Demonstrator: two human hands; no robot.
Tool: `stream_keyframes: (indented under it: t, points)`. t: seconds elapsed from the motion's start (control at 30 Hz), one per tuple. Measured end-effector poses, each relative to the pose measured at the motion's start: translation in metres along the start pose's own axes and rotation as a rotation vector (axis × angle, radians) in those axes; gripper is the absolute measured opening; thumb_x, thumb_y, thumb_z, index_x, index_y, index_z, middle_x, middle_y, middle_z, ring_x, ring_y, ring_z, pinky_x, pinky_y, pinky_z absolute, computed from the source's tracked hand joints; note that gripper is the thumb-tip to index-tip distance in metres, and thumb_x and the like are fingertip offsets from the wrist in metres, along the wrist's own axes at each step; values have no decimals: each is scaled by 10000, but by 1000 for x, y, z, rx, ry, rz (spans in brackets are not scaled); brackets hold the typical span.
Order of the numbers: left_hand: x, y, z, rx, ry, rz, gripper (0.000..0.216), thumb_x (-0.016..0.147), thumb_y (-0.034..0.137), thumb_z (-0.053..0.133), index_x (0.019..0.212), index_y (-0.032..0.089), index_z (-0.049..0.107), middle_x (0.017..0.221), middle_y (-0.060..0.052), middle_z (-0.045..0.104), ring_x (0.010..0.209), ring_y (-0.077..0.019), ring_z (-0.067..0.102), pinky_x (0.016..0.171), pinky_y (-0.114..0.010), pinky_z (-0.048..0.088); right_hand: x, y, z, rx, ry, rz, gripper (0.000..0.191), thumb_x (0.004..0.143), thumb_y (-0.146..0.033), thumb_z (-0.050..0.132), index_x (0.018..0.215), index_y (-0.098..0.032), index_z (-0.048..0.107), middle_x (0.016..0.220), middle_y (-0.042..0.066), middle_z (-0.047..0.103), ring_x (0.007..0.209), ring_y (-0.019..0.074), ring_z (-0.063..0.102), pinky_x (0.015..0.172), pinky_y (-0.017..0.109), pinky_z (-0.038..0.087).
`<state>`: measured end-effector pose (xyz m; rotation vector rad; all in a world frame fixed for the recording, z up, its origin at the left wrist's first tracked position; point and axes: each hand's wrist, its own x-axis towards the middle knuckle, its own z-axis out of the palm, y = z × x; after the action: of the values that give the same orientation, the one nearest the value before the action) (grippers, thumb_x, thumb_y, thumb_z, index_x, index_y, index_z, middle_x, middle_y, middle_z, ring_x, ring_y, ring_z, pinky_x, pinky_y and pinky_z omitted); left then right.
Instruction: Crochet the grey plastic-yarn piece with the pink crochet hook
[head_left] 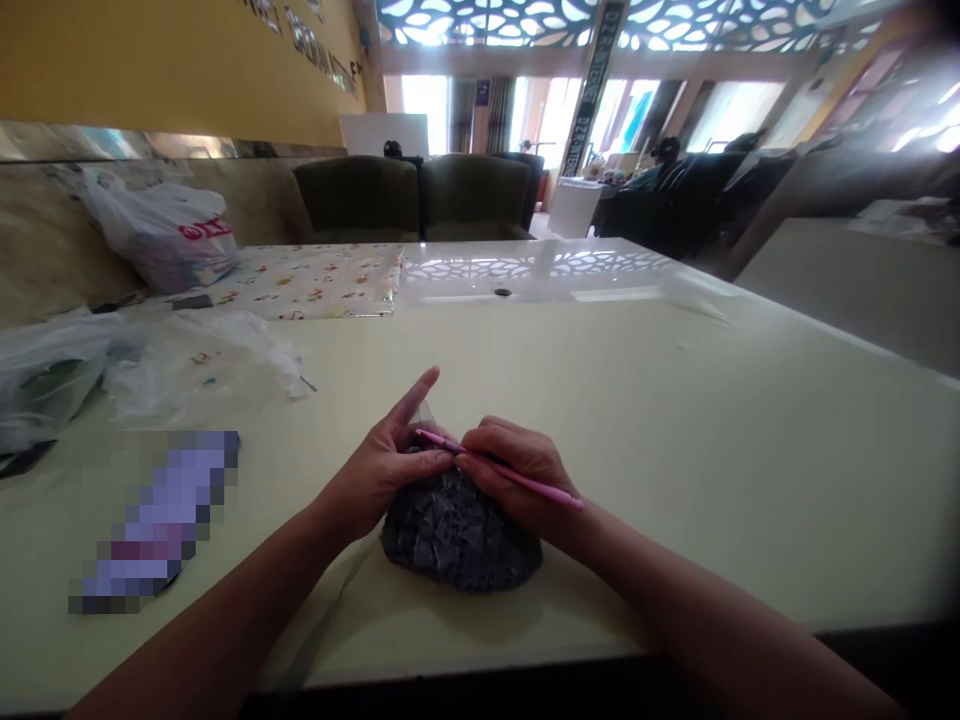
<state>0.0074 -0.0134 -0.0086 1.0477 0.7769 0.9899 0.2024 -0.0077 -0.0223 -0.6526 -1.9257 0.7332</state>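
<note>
A pink crochet hook is gripped in my right hand, its tip pointing left toward my other hand. My left hand pinches the upper edge of a dark grey, shiny crocheted piece between thumb and fingers, with the index finger raised. The piece looks rounded and bumpy and rests on the table under both hands. A thin translucent strip shows by the raised finger. Another grey strand runs from below my left hand down to the table's near edge. Where the hook meets the piece is partly hidden by my fingers.
The pale table spreads around my hands. On the left lie a pixelated flat object, crumpled clear plastic bags and a full white carrier bag. A patterned sheet covers the far left. Dark armchairs stand behind.
</note>
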Motion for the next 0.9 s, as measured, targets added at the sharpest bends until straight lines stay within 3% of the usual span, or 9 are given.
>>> stream_keyframes:
  t: [0.2,0.33,0.43,0.67,0.9]
  points:
    - [-3,3,5,98,94,-15,956,763,171,792,1528,447,289,834,57,654,808,-103,594,848,-263,420,4,0,-5,-457,-17,-177,236,958,-224,536,741,-192,622,693,-11,509,584,90,454,562,227,367]
    - [-4,4,12,169,144,15,933,768,173,770,1536,411,296,806,59,621,771,-101,567,816,-262,412,6,0,-1,-679,19,-317,288,939,-174,526,658,-212,575,618,-21,458,593,118,425,694,277,447]
    - [-5,5,11,180,122,35,953,769,177,768,1545,411,266,797,60,615,753,-98,556,798,-257,411,4,0,0,-690,27,-327,277,946,-175,519,686,-225,600,628,-22,488,598,119,448,769,305,484]
    - [-5,8,1,160,2,-20,1048,764,198,792,1555,451,154,795,55,650,745,-101,569,778,-256,413,6,-4,-7,-416,-47,-272,237,965,-218,539,741,-198,613,707,10,543,662,128,511,658,267,454]
    - [-2,-4,16,169,202,69,887,753,193,788,1516,371,372,810,58,643,797,-105,579,861,-263,414,3,1,8,-819,76,-295,270,918,-118,521,663,-207,526,638,-2,473,607,142,395,767,310,447]
